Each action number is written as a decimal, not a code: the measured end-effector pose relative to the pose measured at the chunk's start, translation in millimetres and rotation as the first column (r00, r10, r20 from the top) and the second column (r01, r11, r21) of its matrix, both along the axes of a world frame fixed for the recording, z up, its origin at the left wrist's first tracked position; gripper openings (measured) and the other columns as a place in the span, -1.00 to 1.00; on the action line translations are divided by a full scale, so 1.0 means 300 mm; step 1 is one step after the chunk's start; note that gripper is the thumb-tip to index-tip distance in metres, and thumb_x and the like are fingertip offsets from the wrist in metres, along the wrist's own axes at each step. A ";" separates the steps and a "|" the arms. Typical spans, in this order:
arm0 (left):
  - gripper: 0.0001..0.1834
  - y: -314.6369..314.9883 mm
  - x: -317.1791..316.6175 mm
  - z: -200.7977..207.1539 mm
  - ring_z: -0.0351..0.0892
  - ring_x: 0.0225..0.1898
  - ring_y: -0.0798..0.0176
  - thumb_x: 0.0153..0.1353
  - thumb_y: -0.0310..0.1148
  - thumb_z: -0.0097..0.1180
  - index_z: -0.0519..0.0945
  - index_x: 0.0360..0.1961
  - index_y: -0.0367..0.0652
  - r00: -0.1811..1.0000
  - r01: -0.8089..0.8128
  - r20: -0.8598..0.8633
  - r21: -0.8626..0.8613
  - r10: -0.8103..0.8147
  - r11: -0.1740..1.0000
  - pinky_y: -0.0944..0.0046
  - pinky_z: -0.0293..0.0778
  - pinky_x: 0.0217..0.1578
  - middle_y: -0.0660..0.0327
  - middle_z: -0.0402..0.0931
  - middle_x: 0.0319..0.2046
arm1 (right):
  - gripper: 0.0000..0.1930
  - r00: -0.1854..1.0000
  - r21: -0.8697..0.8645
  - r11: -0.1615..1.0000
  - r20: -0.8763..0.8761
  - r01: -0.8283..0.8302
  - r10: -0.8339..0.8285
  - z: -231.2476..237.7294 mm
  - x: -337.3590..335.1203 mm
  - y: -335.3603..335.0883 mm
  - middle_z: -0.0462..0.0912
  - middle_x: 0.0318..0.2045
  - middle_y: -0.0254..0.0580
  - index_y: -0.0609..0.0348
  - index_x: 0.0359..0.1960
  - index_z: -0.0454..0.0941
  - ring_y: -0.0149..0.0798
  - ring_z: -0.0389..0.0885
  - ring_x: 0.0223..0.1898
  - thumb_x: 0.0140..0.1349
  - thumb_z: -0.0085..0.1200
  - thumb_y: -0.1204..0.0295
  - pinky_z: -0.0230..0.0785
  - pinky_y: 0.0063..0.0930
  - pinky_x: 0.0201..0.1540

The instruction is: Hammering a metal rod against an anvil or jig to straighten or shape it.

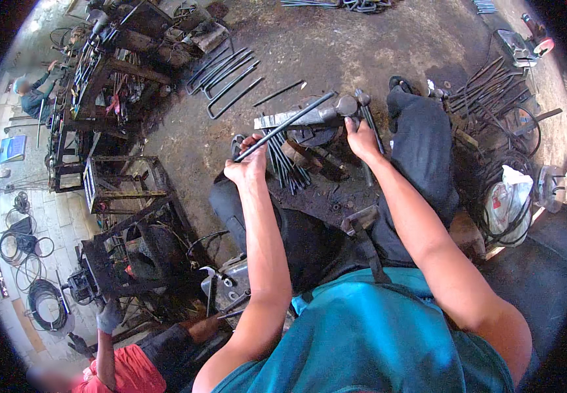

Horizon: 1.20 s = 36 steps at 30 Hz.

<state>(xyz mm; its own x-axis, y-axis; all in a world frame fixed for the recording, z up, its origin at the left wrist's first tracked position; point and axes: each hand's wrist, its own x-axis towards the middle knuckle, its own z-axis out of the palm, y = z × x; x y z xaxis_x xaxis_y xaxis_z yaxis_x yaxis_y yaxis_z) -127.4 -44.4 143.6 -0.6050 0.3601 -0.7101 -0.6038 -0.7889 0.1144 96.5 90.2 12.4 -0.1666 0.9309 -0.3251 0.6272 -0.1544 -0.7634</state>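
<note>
Evidently the left hand (249, 164) is closed firmly round a dark metal rod (287, 126) near its lower end, with most of the palm side turned out of sight. The rod slants up and to the right, crossing in front of a grey metal block (319, 116); whether the two touch is hard to say from above, and the rod covers part of the block's face.

The right hand (363, 139) grips a hammer (347, 106) close beneath its head, thumb showing, the other fingers hidden behind the hand. The handle is mostly masked, and dark bars just beside it make its outline difficult to follow. The hammer head stands just beyond the block's right end, near the rod's upper tip.

Below the block a bundle of rods (287, 167) fans out, its top partly covered by the left hand and the held rod. Farther off, bent rods (231, 75) lie on the stained floor (336, 46).

At lower left a co-worker in a red shirt (129, 370) is cut off by the dark fisheye rim, a gloved hand (108, 318) near a machine (81, 287) whose details sink into shadow
</note>
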 end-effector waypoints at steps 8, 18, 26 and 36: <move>-0.68 -0.036 -0.047 -0.112 0.40 -0.40 0.02 0.30 -0.15 -0.21 0.15 -0.49 -0.12 0.994 0.073 0.091 -0.090 -0.064 0.993 -0.40 0.25 0.05 0.14 0.28 -0.58 | -0.43 1.000 -0.063 0.998 -0.018 0.021 -0.022 0.016 -0.006 -0.003 0.61 -0.31 0.32 0.35 -0.17 0.47 0.28 0.58 -0.16 0.28 -0.05 -0.06 0.40 0.02 -0.10; -0.42 -0.097 0.074 0.158 0.32 -0.35 0.08 0.42 0.14 -0.58 0.12 -0.50 -0.15 0.999 0.010 -0.033 0.206 -0.003 0.979 -0.30 0.14 0.23 0.14 0.22 -0.55 | -0.45 0.999 0.051 0.998 0.032 0.033 -0.035 0.042 -0.003 -0.018 0.62 -0.37 0.28 0.34 -0.28 0.45 0.28 0.60 -0.27 0.24 0.04 -0.05 0.42 0.04 -0.19; -0.55 -0.165 0.145 0.537 0.33 -0.33 0.16 0.47 -0.05 -0.44 0.16 -0.46 -0.15 0.918 0.169 -0.395 0.349 -0.019 0.922 -0.28 0.10 0.26 0.22 0.20 -0.50 | -0.44 1.000 0.028 1.000 0.002 -0.010 0.010 0.031 -0.004 -0.013 0.63 -0.28 0.26 0.34 -0.12 0.44 0.29 0.59 -0.20 0.27 -0.01 -0.04 0.40 0.04 -0.11; -0.68 -0.224 0.187 0.645 0.31 -0.27 0.22 0.39 -0.31 -0.17 0.15 -0.52 -0.15 0.862 0.260 -0.506 0.500 0.036 0.826 -0.21 -0.05 0.38 0.23 0.18 -0.48 | -0.42 0.999 0.054 0.998 0.027 -0.030 0.028 -0.030 -0.009 -0.006 0.61 -0.32 0.32 0.35 -0.18 0.43 0.32 0.58 -0.21 0.27 -0.04 -0.08 0.40 0.07 -0.12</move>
<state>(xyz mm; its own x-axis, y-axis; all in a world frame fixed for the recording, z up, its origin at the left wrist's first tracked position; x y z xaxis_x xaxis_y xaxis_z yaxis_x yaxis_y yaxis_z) -71.3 -111.7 337.1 -0.7374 0.6754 -0.0126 -0.6753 -0.7375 -0.0087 93.8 88.5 3.3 -0.1858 0.9422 -0.2787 0.6505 -0.0947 -0.7536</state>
